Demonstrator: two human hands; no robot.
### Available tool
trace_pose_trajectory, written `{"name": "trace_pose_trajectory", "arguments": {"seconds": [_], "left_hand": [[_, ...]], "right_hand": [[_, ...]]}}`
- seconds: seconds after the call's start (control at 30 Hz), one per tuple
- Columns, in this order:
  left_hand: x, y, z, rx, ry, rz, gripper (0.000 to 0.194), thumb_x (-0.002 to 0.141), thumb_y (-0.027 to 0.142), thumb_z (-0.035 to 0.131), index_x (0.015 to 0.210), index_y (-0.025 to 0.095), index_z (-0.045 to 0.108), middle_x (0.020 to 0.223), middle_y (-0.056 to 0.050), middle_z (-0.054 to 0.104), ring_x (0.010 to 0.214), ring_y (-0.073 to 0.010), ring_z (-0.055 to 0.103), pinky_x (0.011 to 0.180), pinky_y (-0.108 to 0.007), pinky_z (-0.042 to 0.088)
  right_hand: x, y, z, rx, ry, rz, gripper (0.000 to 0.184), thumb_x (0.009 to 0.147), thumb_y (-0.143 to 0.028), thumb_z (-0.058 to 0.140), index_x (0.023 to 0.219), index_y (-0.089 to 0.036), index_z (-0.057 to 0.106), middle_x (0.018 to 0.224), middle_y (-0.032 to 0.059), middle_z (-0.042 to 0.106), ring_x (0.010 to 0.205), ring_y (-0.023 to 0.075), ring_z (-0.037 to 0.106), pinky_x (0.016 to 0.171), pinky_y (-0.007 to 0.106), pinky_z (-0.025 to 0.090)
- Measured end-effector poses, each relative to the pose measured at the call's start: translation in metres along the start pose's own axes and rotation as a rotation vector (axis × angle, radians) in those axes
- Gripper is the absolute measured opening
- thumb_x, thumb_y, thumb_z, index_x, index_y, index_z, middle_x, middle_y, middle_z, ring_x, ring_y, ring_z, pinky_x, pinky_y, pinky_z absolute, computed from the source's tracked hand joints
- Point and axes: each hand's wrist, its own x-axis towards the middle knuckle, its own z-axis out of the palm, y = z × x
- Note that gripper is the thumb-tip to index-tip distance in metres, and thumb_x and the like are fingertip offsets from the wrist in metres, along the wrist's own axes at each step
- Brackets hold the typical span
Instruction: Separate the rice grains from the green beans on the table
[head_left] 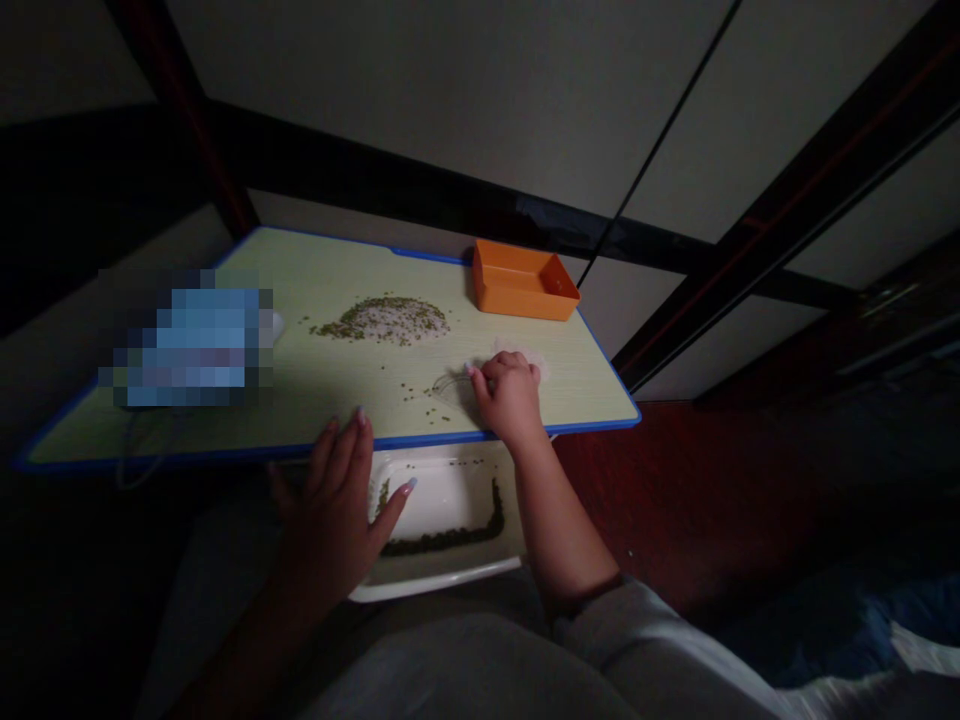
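Note:
My left hand (337,480) spreads its fingers at the table's front edge, over the left side of a white basin (442,578), and holds nothing. My right hand (510,395) rests on the pale tabletop with its fingers curled in. Whatever they may hold is too small to make out. Just beyond those fingers lies a thin patch of pale grains (534,358). A few green beans (431,390) are scattered left of the hand. Farther back sits a heap of green beans mixed with pale grains (386,320). Green beans (442,541) also line the basin's floor along its edges.
An orange open box (525,285) stands at the table's back right. On the left is a blurred-out bluish object (195,345) with a cord hanging over the front edge. The blue-edged table (315,265) stands against pale panels (450,90); reddish floor (630,490) lies right.

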Motion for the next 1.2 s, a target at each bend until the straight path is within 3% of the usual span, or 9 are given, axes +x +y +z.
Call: {"name": "trace_pose_trajectory", "arguments": {"seconds": [0.53, 0.83, 1.2], "left_hand": [[-0.0002, -0.0016, 0.0013, 0.001, 0.000, 0.004, 0.074, 0.095, 0.049, 0.031, 0.156, 0.016, 0.007, 0.161, -0.017, 0.030, 0.151, -0.0342, 0.018, 0.116, -0.074, 0.006], [-0.0013, -0.0025, 0.0017, 0.015, 0.008, 0.010, 0.072, 0.095, 0.047, 0.030, 0.156, 0.016, 0.007, 0.160, -0.017, 0.031, 0.151, -0.0341, 0.019, 0.116, -0.073, 0.006], [-0.0015, -0.0036, 0.0038, 0.000, 0.022, 0.018, 0.073, 0.095, 0.048, 0.032, 0.156, 0.018, 0.006, 0.161, -0.016, 0.031, 0.151, -0.0340, 0.019, 0.115, -0.074, 0.009]], "right_hand": [[-0.0015, -0.0021, -0.0011, -0.058, 0.040, 0.102, 0.036, 0.099, -0.037, 0.046, 0.085, -0.018, 0.072, 0.100, 0.0124, 0.067, 0.101, 0.0264, 0.053, 0.081, 0.038, 0.033], [0.0007, 0.0017, -0.0017, -0.075, 0.053, 0.149, 0.036, 0.099, -0.036, 0.046, 0.086, -0.016, 0.073, 0.099, 0.0105, 0.068, 0.100, 0.0227, 0.054, 0.078, 0.034, 0.032], [0.0035, 0.0003, 0.0011, -0.078, 0.054, 0.140, 0.037, 0.099, -0.037, 0.045, 0.087, -0.016, 0.073, 0.099, 0.0104, 0.069, 0.100, 0.0233, 0.055, 0.079, 0.034, 0.032]]}}
